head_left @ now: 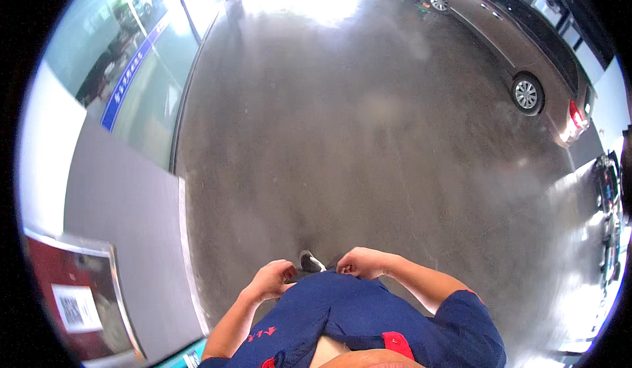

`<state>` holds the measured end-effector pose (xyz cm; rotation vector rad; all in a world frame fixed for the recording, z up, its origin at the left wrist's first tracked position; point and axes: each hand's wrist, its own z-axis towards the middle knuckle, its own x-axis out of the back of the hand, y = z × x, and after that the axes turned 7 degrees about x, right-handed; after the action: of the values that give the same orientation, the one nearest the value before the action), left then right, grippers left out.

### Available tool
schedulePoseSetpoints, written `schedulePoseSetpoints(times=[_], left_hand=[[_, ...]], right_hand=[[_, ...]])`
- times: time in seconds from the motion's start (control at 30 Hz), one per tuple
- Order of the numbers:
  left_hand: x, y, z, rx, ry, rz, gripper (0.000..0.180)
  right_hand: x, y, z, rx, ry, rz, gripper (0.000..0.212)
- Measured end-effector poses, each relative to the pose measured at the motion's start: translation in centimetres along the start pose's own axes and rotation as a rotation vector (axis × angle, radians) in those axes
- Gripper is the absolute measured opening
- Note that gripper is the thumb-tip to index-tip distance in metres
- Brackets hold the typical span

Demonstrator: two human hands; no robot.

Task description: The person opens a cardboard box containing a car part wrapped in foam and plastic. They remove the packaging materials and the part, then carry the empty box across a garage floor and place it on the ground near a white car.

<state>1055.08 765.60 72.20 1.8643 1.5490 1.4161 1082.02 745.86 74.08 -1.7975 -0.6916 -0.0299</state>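
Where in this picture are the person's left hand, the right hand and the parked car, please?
left hand (271, 280): head view, on the knuckles.
right hand (361, 262): head view, on the back of the fist.
car (520, 35): head view, on the side door panel.

A wall (118, 190) lies left of the floor (355, 157), with a car (520, 45) far right ahead.

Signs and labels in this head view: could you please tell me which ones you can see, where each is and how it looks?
Blue sign strip: on the glass wall at upper left, a long slanted band, blue with small white marks.
White label: on the red panel at lower left, squarish, white with a dark square code pattern.
No screens or packages show.
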Motion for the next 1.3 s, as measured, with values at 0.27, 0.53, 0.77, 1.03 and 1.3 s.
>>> schedulePoseSetpoints(times=[0.27,0.53,0.77,1.03,1.3], left_hand=[[29.0,6.2,35.5,-0.238,-0.314,0.62,0.03],[52.4,7.5,65.3,-0.077,-0.121,0.127,0.029],[66.9,9.9,93.9,0.15,-0.074,-0.375,0.024],[95.7,20.0,126.2,-0.119,-0.146,0.159,0.033],[115.3,23.0,159.0,-0.012,-0.366,0.354,0.036]], right_hand=[[30.9,9.4,19.1,-0.021,0.306,0.472,0.015],[75.3,13.4,40.7,-0.096,0.31,0.1,0.044],[106.4,26.0,56.4,-0.158,0.42,0.03,0.035],[118.8,56.7,52.9,-1.101,0.219,0.416,0.023],[145.8,65.4,64.3,-1.084,0.737,0.881,0.013]])
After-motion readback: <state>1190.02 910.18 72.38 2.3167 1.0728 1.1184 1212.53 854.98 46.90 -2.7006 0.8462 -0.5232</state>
